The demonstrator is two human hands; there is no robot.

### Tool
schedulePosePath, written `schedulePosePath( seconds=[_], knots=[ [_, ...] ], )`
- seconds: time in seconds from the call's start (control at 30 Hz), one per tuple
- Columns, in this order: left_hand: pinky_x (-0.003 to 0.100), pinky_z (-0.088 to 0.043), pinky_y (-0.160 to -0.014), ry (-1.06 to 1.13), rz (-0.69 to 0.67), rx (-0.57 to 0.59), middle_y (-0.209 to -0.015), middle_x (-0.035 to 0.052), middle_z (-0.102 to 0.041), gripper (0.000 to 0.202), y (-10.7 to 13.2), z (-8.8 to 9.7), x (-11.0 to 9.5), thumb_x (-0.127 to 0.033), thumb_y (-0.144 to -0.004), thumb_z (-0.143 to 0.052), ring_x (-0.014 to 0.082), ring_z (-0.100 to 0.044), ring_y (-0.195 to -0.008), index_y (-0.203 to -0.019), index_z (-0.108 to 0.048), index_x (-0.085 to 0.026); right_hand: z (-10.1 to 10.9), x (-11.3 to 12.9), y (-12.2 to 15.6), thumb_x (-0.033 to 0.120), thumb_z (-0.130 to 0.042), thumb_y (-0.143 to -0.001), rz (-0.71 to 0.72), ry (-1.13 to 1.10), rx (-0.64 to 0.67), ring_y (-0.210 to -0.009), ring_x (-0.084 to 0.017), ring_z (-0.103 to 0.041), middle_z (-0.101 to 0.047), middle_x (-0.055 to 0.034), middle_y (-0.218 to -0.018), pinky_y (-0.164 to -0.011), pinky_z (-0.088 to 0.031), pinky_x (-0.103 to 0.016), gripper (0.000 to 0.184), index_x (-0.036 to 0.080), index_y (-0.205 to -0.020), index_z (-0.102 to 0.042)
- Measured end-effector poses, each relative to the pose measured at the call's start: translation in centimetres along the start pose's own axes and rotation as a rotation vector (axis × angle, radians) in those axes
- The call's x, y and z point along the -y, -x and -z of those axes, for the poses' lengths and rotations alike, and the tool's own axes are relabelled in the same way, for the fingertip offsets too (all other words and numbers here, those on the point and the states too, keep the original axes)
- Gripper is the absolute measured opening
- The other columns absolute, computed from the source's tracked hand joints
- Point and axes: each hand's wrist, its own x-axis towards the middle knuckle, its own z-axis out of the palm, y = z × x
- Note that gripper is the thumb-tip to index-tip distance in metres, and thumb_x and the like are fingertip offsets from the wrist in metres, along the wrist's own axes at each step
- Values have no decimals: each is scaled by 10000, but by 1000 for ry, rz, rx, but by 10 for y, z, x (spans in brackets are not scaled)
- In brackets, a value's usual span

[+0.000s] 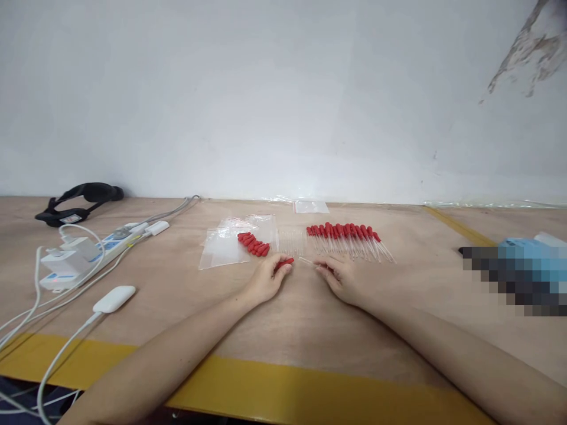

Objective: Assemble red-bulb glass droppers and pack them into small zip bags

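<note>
Between the thumb and fingers of my left hand [267, 278] is a red rubber bulb [286, 262]. My right hand [337, 280] pinches a thin clear glass tube [306, 260], whose free end points left toward the bulb; a small gap separates the two. Loose red bulbs [253, 244] lie beyond my left hand. Several bare clear tubes [291, 241] lie side by side in the middle. Behind my right hand is a row of droppers [343, 231], each a red bulb on a clear tube.
Clear plastic bags [221, 247] lie under and beside the loose bulbs, and another bag [311, 207] is near the wall. At left are a power strip [95, 254] with chargers, white cables, a white puck [114, 299] and a black head strap [80, 200]. Blurred blue and dark items [527, 265] are at right.
</note>
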Motion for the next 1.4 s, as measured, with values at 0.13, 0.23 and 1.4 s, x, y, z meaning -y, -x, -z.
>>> schedulePosePath(
  seconds=[0.13, 0.23, 1.4],
  knots=[
    [264, -452, -686, 20, -8, 0, -825, 42, -614, 192, 0, -1, -1, -286, -840, -451, 148, -568, -743, -937, -546, -150, -5, 5, 1, 249, -399, -867, 22, -9, 9, -788, -149, -565, -643, -23, -867, -768, -363, -321, 199, 218, -936, -583],
    [259, -450, -678, 58, -5, 15, -807, 36, -608, 196, 1, 0, -2, -293, -838, -456, 141, -563, -729, -934, -547, -149, -9, 5, 0, 257, -416, -861, 19, -25, 7, -747, -141, -554, -640, -20, -827, -755, -348, -316, 186, 210, -919, -587],
    [215, -404, -586, -136, -111, 201, -709, 12, -626, 204, 8, 3, -16, -301, -820, -477, 116, -538, -618, -845, -623, -160, 2, 16, -3, 239, -357, -874, 89, 169, 233, -578, -116, -467, -640, 4, -734, -684, -229, -312, 260, 221, -843, -615]
  ],
)
